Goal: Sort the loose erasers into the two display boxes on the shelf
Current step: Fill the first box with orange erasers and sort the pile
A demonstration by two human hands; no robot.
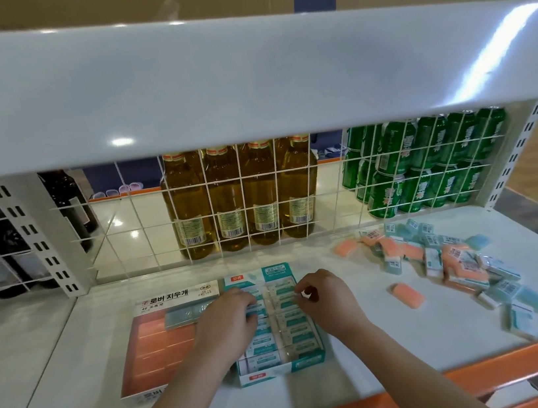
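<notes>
Working both hands over teal box (285, 369): our left hand (227, 323) lies curled on packed teal erasers, right hand (326, 299) pinches at row, grasp unclear, likely squaring rows. Orange box (154, 355) just left; loose erasers (441, 262) wait well right on shelf (368, 352).

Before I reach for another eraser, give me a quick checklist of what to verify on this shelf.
1. Teal display box sits flat on the shelf: ok.
2. Orange display box holds only orange erasers: not ok, a teal eraser lies across its far end.
3. Both hands free: cannot tell; left hand and right hand are over the teal box, fingers curled, contents hidden.
4. Loose pile to the right is unblocked: ok.
5. Lone orange eraser lies apart from the pile, easy to pick: ok.
6. Room left in the teal box: cannot tell, hands cover part of it.
</notes>
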